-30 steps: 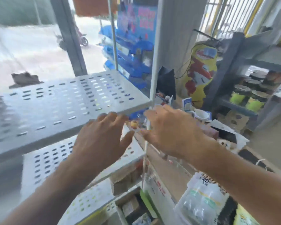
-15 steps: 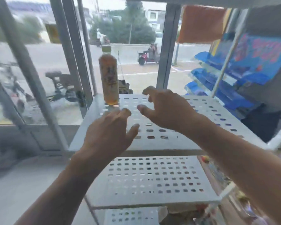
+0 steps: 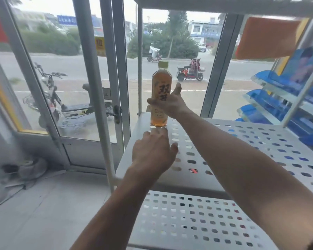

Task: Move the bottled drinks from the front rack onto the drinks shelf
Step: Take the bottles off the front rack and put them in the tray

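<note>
At twelve o'clock on the perforated rack [image 3: 242, 141], I see the right hand [image 3: 170, 103] now wrapped around the tea bottle [image 3: 160, 98], which it hadn't reached half a second ago. The left hand [image 3: 152, 154] hovers at six o'clock of the bottle, fingers loosely spread; I judge the lift comes next.

A person's right hand [image 3: 167, 103] grips an upright bottle of amber drink [image 3: 159, 95] standing at the far left corner of a perforated white rack shelf [image 3: 242, 141], while the left hand [image 3: 153, 152] hovers, fingers relaxed, just before the bottle's base, beside glass shopfront doors [image 3: 90, 83].
</note>
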The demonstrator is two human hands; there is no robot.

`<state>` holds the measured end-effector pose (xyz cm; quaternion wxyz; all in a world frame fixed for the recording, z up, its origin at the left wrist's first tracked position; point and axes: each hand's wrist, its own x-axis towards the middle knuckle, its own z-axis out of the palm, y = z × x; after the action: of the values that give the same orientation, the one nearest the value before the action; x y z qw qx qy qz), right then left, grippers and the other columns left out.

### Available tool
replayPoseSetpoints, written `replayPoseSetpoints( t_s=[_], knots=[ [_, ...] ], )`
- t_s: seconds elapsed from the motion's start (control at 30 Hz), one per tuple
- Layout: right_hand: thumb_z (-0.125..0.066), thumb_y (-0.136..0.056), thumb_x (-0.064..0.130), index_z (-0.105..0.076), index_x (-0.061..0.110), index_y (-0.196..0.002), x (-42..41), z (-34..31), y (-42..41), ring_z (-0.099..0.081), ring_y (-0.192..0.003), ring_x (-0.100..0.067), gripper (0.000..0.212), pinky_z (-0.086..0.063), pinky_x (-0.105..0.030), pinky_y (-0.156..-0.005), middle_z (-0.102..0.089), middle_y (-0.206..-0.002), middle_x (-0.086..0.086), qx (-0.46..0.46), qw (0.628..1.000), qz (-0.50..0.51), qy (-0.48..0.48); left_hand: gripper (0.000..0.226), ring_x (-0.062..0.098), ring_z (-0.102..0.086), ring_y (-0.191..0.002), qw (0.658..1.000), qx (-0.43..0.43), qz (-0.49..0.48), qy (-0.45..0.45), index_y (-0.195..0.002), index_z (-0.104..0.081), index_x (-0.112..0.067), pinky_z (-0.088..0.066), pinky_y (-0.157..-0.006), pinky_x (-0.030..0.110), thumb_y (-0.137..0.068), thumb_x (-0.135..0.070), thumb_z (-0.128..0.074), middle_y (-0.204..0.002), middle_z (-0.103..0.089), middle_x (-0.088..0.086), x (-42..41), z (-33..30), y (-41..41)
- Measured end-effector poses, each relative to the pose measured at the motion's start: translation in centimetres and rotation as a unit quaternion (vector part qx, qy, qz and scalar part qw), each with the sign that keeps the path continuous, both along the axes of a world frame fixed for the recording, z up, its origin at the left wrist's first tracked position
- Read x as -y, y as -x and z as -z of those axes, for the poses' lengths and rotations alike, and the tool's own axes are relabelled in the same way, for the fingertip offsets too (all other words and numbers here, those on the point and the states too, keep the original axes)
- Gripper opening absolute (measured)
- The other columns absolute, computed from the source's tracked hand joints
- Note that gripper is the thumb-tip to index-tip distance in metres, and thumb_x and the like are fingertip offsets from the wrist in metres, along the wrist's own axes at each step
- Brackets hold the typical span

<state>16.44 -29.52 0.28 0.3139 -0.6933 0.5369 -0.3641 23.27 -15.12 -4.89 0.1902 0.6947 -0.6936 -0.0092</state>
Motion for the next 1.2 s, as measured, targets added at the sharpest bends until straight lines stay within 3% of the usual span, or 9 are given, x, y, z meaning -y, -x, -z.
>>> replayPoseSetpoints(
  t_s=[0.07, 0.13, 0.3, 0.4, 0.5, 0.67, 0.9, 1.0, 1.2],
  knots=[
    [-0.08, -0.075, 0.042, -0.031, 0.013, -0.143, 1.2, 0.9, -0.3, -0.059, -0.111, -0.02, 0.089, -0.051, -0.036, -0.092, -0.058, -0.118, 0.001, 0.005, 1.0, 0.025, 0.014, 0.05, 0.027, -0.051, -0.118, 1.0, 0.003, 0.0, 0.001, -0.135, -0.044, -0.018, -0.044, -0.09, 0.043, -0.097, -0.051, -0.043, -0.13, -0.054, 0.006, 0.2, 0.1, -0.2],
    [-0.08, -0.073, 0.041, -0.056, 0.016, -0.119, 1.7, 1.4, -0.4, -0.066, -0.095, -0.017, 0.058, -0.055, -0.034, -0.081, -0.066, -0.1, 0.004, -0.011, 0.998, 0.042, 0.048, 0.049, 0.027, -0.052, -0.116, 1.0, 0.002, 0.004, 0.011, -0.134, -0.045, -0.018, -0.044, -0.088, 0.042, -0.098, -0.05, -0.042, -0.128, -0.055, 0.005, 0.0, 0.1, -0.3],
    [-0.076, -0.075, 0.041, -0.072, 0.024, -0.092, -2.7, 0.9, 2.6, -0.069, -0.079, -0.007, 0.025, -0.058, -0.03, -0.074, -0.072, -0.084, 0.009, -0.006, 0.993, 0.029, 0.112, 0.029, 0.025, -0.064, -0.091, 0.978, -0.138, -0.011, 0.158, -0.108, -0.062, -0.022, -0.051, -0.077, 0.037, -0.095, -0.043, -0.047, -0.101, -0.068, -0.001, -0.6, -1.2, -0.9],
    [-0.073, -0.073, 0.048, -0.067, 0.024, -0.098, -7.2, 0.5, 5.7, -0.069, -0.079, -0.005, 0.036, -0.06, -0.033, -0.074, -0.071, -0.087, 0.008, 0.041, 0.993, 0.021, 0.111, 0.03, 0.015, -0.067, -0.085, 0.947, -0.241, 0.015, 0.213, -0.108, -0.062, -0.023, -0.056, -0.077, 0.04, -0.092, -0.045, -0.05, -0.1, -0.069, -0.006, -0.5, -2.7, -0.7],
    [-0.068, -0.066, 0.063, -0.061, 0.023, -0.11, -11.9, -0.3, 8.7, -0.07, -0.086, -0.008, 0.06, -0.06, -0.036, -0.077, -0.07, -0.094, 0.007, 0.037, 0.995, 0.016, 0.096, 0.04, 0.005, -0.065, -0.085, 0.931, -0.285, 0.089, 0.21, -0.118, -0.059, -0.021, -0.052, -0.07, 0.024, -0.093, -0.052, -0.054, -0.107, -0.068, -0.008, -1.1, -4.3, 0.6],
    [-0.074, -0.074, 0.06, -0.059, 0.028, -0.107, -21.1, -0.6, 13.4, -0.069, -0.082, 0.001, 0.049, -0.057, -0.026, -0.073, -0.071, -0.092, 0.012, 0.016, 0.995, 0.073, 0.06, 0.038, -0.011, -0.063, -0.091, 0.879, -0.399, 0.244, 0.09, -0.109, -0.056, -0.03, -0.05, -0.07, 0.01, -0.082, -0.053, -0.069, -0.101, -0.066, -0.021, -3.3, -5.7, 4.9],
    [-0.079, -0.068, 0.054, -0.055, 0.04, -0.111, -31.3, 2.8, 19.3, -0.067, -0.087, 0.004, 0.051, -0.057, -0.03, -0.076, -0.069, -0.098, 0.02, 0.069, 0.962, 0.261, 0.028, 0.042, -0.007, -0.064, -0.096, 0.82, -0.416, 0.392, -0.025, -0.1, -0.063, -0.033, -0.054, -0.079, 0.029, -0.065, -0.052, -0.077, -0.096, -0.071, -0.021, -8.3, -4.3, 13.7],
    [-0.079, -0.066, 0.055, -0.054, 0.037, -0.113, -35.7, 4.3, 21.4, -0.07, -0.089, -0.003, 0.057, -0.059, -0.037, -0.079, -0.071, -0.1, 0.014, 0.117, 0.936, 0.332, 0.018, 0.039, -0.006, -0.065, -0.094, 0.787, -0.415, 0.448, -0.085, -0.096, -0.064, -0.032, -0.054, -0.076, 0.025, -0.065, -0.049, -0.08, -0.093, -0.071, -0.021, -10.8, -2.9, 17.9],
    [-0.071, -0.073, 0.059, -0.049, 0.037, -0.116, -43.9, 7.1, 24.7, -0.067, -0.087, 0.002, 0.053, -0.056, -0.023, -0.072, -0.068, -0.098, 0.017, 0.15, 0.886, 0.439, 0.024, 0.033, -0.001, -0.068, -0.084, 0.72, -0.41, 0.53, -0.179, -0.095, -0.067, -0.028, -0.049, -0.069, 0.015, -0.069, -0.041, -0.084, -0.086, -0.072, -0.016, -16.4, -0.3, 25.3]
  ],
)
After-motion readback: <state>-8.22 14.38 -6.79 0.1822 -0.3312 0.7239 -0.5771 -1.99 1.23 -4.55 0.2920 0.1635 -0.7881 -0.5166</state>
